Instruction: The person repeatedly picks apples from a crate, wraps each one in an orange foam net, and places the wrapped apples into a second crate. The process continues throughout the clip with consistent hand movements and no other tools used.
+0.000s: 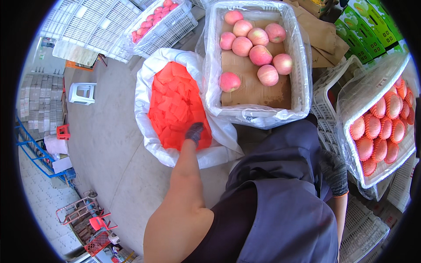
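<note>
My left hand (194,133), in a dark knit glove, reaches into a white woven sack (144,121) filled with red foam fruit nets (172,102). Its fingertips are against the nets, and whether they grip one is unclear. In front of me stands a white plastic crate (256,113) with a clear liner and a cardboard base. Several pink-red apples (260,55) lie loose in it, bare of nets. My right hand (334,172), in a grey glove with an orange cuff, hangs beside my right thigh; its fingers are partly hidden.
To the right, a lined crate (358,176) holds apples in red nets (380,149). Green printed cartons (368,29) stand behind it. Another apple crate (164,24) and stacked white crates (92,24) are at the back left. A white stool (82,93) stands on the concrete floor (108,138).
</note>
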Tool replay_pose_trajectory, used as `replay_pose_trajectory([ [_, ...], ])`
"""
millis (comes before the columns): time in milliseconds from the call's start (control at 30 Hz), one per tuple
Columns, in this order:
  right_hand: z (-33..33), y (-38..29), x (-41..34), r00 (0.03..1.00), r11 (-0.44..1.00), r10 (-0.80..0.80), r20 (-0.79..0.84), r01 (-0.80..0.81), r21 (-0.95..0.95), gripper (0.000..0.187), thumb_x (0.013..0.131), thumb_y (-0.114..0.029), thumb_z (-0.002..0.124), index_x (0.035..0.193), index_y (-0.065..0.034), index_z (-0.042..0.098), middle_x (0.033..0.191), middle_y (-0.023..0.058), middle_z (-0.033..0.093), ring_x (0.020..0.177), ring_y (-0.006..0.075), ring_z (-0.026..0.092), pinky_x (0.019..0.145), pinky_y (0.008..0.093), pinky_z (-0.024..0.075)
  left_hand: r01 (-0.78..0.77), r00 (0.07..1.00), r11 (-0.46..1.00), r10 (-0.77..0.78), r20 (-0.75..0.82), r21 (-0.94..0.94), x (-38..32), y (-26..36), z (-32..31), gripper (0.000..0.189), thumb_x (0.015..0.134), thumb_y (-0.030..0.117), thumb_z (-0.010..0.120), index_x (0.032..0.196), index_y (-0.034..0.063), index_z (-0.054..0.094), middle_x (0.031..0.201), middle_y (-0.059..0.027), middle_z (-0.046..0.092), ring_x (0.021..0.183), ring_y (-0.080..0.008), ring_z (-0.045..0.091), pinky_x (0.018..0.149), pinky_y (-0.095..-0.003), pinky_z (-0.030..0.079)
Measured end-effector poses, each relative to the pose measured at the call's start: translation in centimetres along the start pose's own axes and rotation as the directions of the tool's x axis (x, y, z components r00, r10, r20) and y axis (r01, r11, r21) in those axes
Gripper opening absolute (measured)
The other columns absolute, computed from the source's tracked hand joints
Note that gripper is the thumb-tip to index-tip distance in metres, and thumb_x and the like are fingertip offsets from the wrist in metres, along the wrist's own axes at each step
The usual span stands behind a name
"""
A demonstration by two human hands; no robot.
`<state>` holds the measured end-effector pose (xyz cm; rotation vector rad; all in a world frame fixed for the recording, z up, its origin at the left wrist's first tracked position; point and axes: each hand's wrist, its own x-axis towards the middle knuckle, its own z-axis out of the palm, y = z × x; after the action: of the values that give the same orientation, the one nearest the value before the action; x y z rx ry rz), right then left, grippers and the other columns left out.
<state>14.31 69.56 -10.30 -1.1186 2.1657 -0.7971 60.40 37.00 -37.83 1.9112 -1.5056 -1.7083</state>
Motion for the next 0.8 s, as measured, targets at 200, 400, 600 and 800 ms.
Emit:
replay_pose_trajectory([
  [200, 0.5, -1.1, 0.7, 0.995, 0.991, -0.095, -0.03, 0.091, -0.098, 0.027, 0.079, -0.006, 0.068, 0.106, -0.0005, 0.067, 0.093, 0.0187, 0.069, 0.085, 0.0328, 0.068, 0.076, 0.0396, 0.0539, 0.145, 0.989, 0.855, -0.137, -0.052, 0.498, 3.9, -0.8, 3.9, 0.043, 0.085, 0.038, 0.061, 0.121, 0.015, 0.063, 0.11, -0.0112, 0.065, 0.094, -0.0279, 0.062, 0.077, -0.0448, 0.052],
  [400, -0.4, -6.4, 3.4, 0.996, 0.999, -0.048, -0.072, 0.048, -0.004, 0.034, 0.077, -0.012, 0.076, 0.109, -0.001, 0.067, 0.096, 0.017, 0.07, 0.089, 0.0318, 0.068, 0.081, 0.0387, 0.0543, -0.194, 0.76, 0.838, -0.2, -0.619, -0.509, -1.5, 8.1, -0.6, 0.035, 0.081, 0.015, 0.065, 0.116, 0.0127, 0.061, 0.103, -0.0094, 0.065, 0.09, -0.0237, 0.065, 0.07, -0.0364, 0.054],
  [600, 4.7, -12.8, 6.3, 0.928, 0.873, -0.366, 0.076, 0.314, 0.373, 0.046, 0.079, -0.017, 0.078, 0.119, -0.0003, 0.063, 0.103, 0.0178, 0.068, 0.093, 0.0292, 0.067, 0.086, 0.0368, 0.0531, -0.592, 0.718, 0.66, 0.693, 0.068, -0.463, -14.7, 21.1, 4.4, 0.059, 0.086, 0.02, 0.069, 0.137, 0.0028, 0.045, 0.131, -0.0139, 0.052, 0.116, -0.0246, 0.056, 0.094, -0.0387, 0.049],
  [800, 6.3, -11.1, 7.1, 0.992, 0.903, -0.123, -0.019, 0.119, 0.412, 0.038, 0.08, -0.016, 0.078, 0.112, 0.0, 0.065, 0.099, 0.0173, 0.068, 0.091, 0.0288, 0.066, 0.084, 0.0366, 0.0524, -0.313, 0.59, 0.719, 0.659, 0.466, -0.621, -20.4, 25.7, 15.2, 0.064, 0.089, 0.01, 0.066, 0.144, -0.0017, 0.036, 0.14, -0.0112, 0.047, 0.128, -0.0223, 0.046, 0.111, -0.0363, 0.034],
])
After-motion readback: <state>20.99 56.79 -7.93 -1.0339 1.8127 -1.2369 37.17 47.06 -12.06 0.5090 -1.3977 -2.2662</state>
